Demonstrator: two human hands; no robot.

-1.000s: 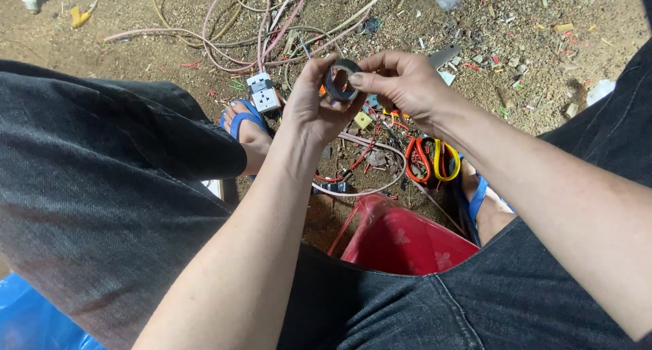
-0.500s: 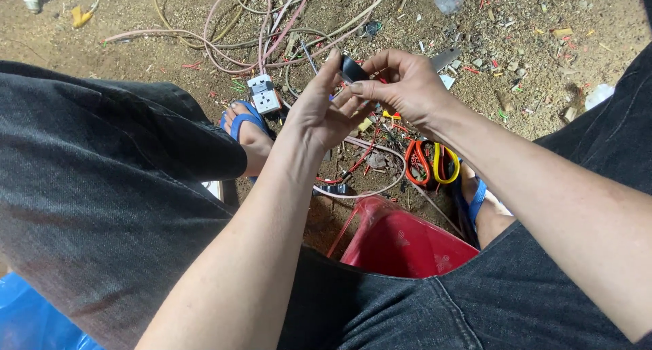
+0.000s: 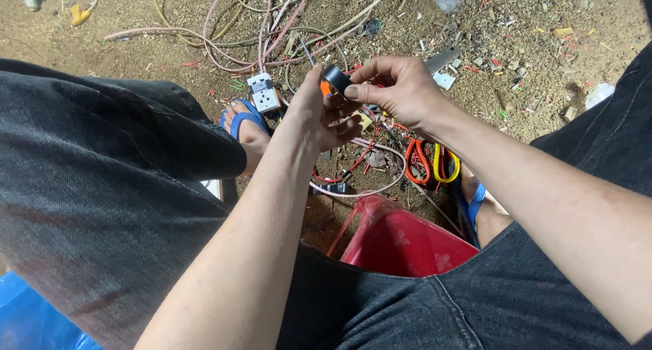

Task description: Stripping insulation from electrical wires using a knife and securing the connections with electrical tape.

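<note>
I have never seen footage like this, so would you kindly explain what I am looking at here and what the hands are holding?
There is no machine here: a camera worn on a seated person's head looks down past their dark trousers to the dirt ground. The left hand and right hand meet over the ground and together hold a small black roll of tape; something orange shows just beside it, too hidden to name. Below lie tangled wires, a white socket, and red and yellow tool handles. The feet wear blue sandals, and a red plastic stool shows between the knees.
</note>
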